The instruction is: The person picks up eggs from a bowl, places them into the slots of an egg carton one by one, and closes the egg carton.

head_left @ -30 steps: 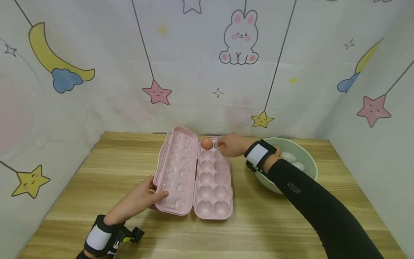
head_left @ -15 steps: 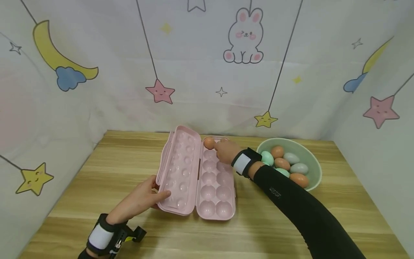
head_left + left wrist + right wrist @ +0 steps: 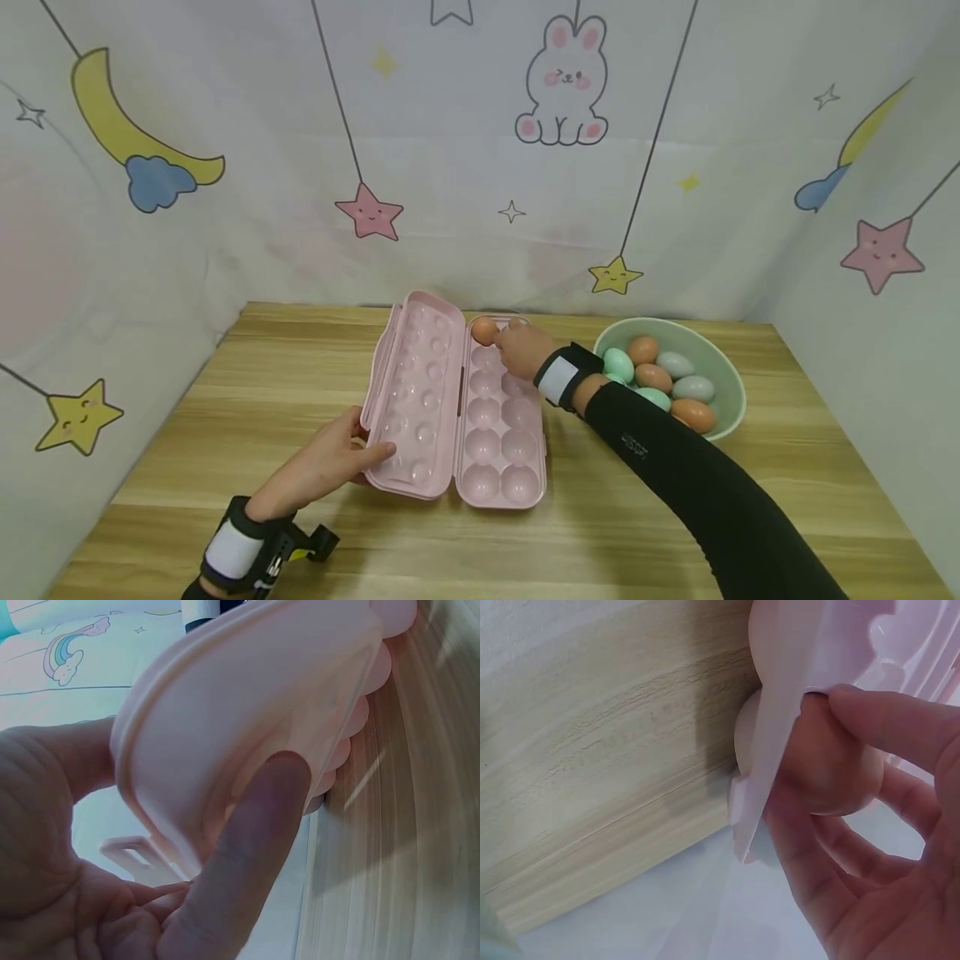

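Observation:
A pink egg box (image 3: 483,482) stands open on the table, with two columns of round cups and its lid (image 3: 408,392) folded to the left. My left hand (image 3: 330,454) holds the lid's near left corner, thumb on the inner face and other fingers behind. A brown egg (image 3: 483,331) sits in the far left cup. At the far right cup my right hand (image 3: 525,350) pinches a brown egg (image 3: 832,761) between thumb and fingers, low against the box rim. My hand hides that egg in the head view. The nearer cups hold nothing.
A pale green bowl (image 3: 732,387) with several brown, grey and mint eggs stands to the right, partly behind the black sleeve (image 3: 675,467). Patterned curtains (image 3: 450,267) close off the back and sides of the wooden table (image 3: 300,358).
My right hand has shifted slightly left and nearer over the far right cup, and the arm has uncovered most of the bowl. My left hand keeps its hold on the lid.

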Available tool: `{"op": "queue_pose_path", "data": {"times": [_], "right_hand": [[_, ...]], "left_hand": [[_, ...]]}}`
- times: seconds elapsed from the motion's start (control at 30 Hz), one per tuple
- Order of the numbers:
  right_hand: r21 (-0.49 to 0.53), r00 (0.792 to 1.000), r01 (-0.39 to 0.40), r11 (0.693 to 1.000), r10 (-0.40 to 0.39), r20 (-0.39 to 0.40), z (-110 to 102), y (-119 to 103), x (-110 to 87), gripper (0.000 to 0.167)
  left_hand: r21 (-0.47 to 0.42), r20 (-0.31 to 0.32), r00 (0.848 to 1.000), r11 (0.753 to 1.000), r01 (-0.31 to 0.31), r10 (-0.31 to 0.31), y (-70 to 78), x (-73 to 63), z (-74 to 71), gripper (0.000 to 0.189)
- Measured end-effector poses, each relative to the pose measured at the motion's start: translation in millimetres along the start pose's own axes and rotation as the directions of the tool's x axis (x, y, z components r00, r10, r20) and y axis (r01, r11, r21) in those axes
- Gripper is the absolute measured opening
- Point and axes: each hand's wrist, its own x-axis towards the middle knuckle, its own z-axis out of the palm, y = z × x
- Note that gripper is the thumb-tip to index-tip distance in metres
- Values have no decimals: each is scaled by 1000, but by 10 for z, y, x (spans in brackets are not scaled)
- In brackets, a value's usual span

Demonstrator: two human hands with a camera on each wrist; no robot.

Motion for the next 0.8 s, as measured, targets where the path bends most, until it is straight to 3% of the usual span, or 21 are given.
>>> {"op": "queue_pose_path", "data": {"times": [0.1, 0.23, 0.37, 0.5, 0.67, 0.8], "right_hand": [[95, 1000, 15, 995, -13, -21, 1, 58, -9, 20], [194, 1000, 16, 981, -18, 12, -170, 184, -76, 25], [202, 997, -44, 978, 31, 64, -436, 413, -196, 37], [223, 991, -105, 969, 82, 110, -601, 710, -363, 34], [224, 966, -159, 962, 104, 238, -638, 998, -612, 30], [258, 937, -181, 949, 87, 337, -568, 1098, -756, 39]], "left_hand": [[-4, 6, 1000, 1000, -8, 8, -5, 4, 9, 60], [-20, 5, 1000, 1000, -15, 16, -14, 5, 11, 60], [-19, 1, 1000, 1000, -19, 19, -9, 14, 10, 60], [6, 1, 1000, 1000, -16, 16, -10, 23, 11, 61], [10, 1, 1000, 1000, -8, 8, -20, 17, 13, 61], [17, 1, 1000, 1000, -10, 10, -22, 6, 4, 60]]}}
